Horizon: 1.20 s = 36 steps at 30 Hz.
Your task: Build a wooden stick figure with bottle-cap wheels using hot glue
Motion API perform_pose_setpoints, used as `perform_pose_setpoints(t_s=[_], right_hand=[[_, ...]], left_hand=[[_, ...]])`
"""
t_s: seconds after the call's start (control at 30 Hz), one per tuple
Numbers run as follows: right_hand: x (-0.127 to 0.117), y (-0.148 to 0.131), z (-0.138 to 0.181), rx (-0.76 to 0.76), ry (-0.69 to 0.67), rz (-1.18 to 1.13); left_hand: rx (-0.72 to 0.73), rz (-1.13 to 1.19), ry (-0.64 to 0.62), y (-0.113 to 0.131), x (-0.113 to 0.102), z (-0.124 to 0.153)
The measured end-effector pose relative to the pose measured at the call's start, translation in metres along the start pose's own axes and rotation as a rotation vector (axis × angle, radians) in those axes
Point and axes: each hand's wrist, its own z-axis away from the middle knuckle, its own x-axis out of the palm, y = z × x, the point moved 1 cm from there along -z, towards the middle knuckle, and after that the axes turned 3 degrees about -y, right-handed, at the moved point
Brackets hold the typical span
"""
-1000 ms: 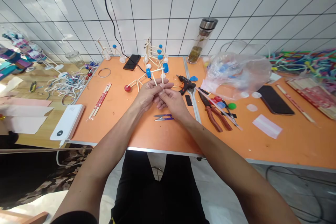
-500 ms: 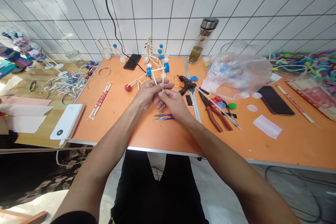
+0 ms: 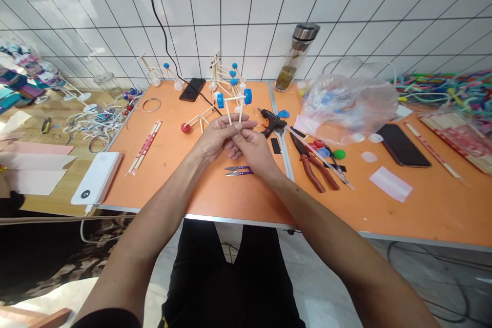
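Between my two hands is a small frame of wooden sticks [image 3: 234, 99] with blue bottle caps at its two upper ends. My left hand [image 3: 220, 136] pinches the lower ends of its sticks. Close against it, my right hand [image 3: 249, 149] grips the same frame from the other side, and the fingers hide where the sticks meet. Just below the hands lie thread snips [image 3: 237, 171]. Beyond the left hand, a stick piece with a red bottle cap [image 3: 185, 128] rests on the orange table [image 3: 154, 192].
Right of my hands lie a hot glue gun [image 3: 273, 123], pliers [image 3: 313, 166] and a phone [image 3: 404, 146]. A glass bottle [image 3: 295, 59] and a plastic bag [image 3: 346, 107] stand behind. More stick models [image 3: 226, 74] are at the back, a power bank [image 3: 97, 178] at left.
The stick frame has tilted and shifted slightly, its blue caps now a little higher and further right. Both hands keep their hold in nearly the same place.
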Motion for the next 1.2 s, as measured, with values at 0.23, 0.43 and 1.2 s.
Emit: perform_pose_setpoints(t_s=[0.23, 0.43, 1.2], right_hand=[[0.0, 0.001, 0.0, 0.003, -0.016, -0.014], [0.0, 0.0, -0.001, 0.043, -0.044, -0.059], [-0.095, -0.028, -0.036, 0.418, 0.322, 1.181]], left_hand=[[-0.011, 0.003, -0.019, 0.001, 0.0, 0.002], [-0.031, 0.004, 0.008, 0.001, -0.004, -0.003], [-0.031, 0.164, 0.225, 0.007, -0.011, -0.012]])
